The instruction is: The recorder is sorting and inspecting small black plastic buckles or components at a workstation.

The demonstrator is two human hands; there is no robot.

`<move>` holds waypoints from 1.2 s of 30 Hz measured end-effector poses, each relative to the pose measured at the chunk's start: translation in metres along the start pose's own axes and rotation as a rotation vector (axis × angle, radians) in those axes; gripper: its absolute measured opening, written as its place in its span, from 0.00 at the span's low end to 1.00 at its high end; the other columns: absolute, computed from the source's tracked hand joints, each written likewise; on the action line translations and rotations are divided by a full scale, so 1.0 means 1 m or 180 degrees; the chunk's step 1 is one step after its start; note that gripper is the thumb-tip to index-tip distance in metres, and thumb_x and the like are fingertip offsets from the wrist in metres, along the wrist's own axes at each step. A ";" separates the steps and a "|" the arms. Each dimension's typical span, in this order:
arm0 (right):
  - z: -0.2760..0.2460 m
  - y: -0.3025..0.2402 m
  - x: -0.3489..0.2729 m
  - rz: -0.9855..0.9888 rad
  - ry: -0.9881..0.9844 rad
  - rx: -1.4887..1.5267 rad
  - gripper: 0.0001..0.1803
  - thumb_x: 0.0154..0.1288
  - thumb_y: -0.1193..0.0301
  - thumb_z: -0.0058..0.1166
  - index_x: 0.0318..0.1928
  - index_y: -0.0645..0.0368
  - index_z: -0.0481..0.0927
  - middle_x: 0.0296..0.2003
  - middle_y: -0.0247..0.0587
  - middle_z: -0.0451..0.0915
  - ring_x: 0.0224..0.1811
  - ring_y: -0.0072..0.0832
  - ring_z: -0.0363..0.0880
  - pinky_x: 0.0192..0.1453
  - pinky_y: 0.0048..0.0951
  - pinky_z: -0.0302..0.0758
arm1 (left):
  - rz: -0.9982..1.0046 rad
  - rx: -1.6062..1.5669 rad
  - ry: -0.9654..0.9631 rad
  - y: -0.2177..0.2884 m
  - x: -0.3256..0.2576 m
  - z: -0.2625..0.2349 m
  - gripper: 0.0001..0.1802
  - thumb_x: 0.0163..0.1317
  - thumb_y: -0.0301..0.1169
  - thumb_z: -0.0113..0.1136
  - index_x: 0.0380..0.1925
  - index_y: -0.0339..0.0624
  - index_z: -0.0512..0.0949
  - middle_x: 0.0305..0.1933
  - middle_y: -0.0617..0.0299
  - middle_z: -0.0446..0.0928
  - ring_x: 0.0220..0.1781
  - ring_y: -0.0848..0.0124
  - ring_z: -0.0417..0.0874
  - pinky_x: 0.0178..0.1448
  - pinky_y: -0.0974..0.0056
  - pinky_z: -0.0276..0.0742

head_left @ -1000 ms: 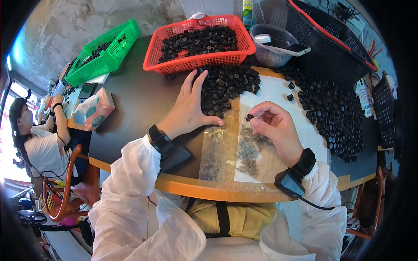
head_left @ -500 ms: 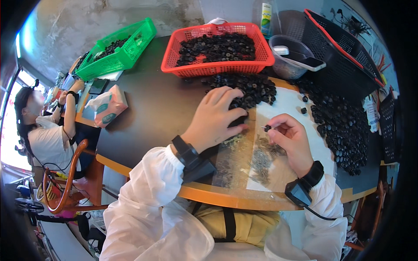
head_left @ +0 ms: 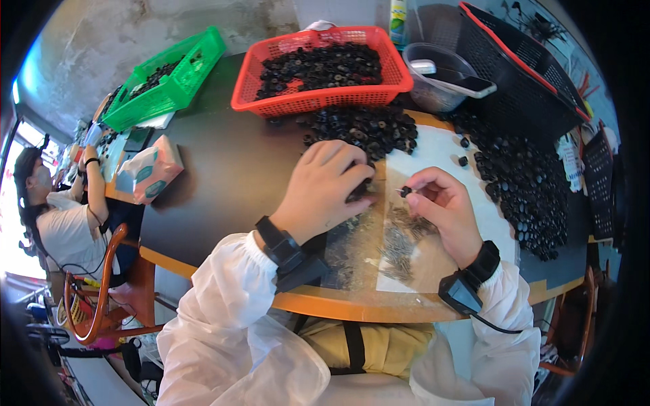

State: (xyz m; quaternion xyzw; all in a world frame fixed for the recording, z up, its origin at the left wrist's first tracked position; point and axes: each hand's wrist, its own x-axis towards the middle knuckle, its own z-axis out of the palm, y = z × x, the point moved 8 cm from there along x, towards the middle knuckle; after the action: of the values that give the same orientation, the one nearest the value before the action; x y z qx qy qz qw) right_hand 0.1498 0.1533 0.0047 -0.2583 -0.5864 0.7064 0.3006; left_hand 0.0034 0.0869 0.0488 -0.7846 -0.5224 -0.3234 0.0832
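My left hand (head_left: 325,186) is closed with curled fingers around small black round pieces (head_left: 359,190), at the near edge of a pile of such pieces (head_left: 369,128); how many it holds is hidden. To its right, my right hand (head_left: 447,210) pinches one small black round piece (head_left: 405,191) between thumb and fingertips. A thin pale tip sticks out of that piece toward the left. Below the right hand, a heap of thin metal pins (head_left: 398,254) lies on a white sheet (head_left: 433,152).
A red basket (head_left: 321,101) holding black pieces stands behind the pile. Glossy black pieces (head_left: 521,189) spread at right, below a black basket (head_left: 521,95). A clear tub (head_left: 433,95) carries a phone. At left are a tissue pack (head_left: 159,172), a green basket (head_left: 162,95) and a seated person (head_left: 71,223).
My left hand's fingers have drawn in around black pieces at the pile's edge. The right hand keeps its pinch. The whole view has shifted slightly.
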 end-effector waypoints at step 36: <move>0.004 -0.010 -0.003 -0.0498 0.0184 0.0082 0.15 0.64 0.81 0.58 0.51 0.63 0.78 0.44 0.35 0.79 0.43 0.20 0.78 0.51 0.23 0.76 | -0.2383 -0.4016 0.0159 -0.025 -0.030 0.030 0.17 0.59 0.21 0.67 0.49 0.36 0.78 0.46 0.61 0.81 0.42 0.77 0.83 0.48 0.71 0.78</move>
State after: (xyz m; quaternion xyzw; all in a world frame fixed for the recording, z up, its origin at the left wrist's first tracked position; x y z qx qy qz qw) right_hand 0.1503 0.1492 0.0157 -0.2282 -0.5867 0.6805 0.3750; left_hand -0.0133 0.0890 0.0024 -0.4447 -0.4678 -0.5872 -0.4884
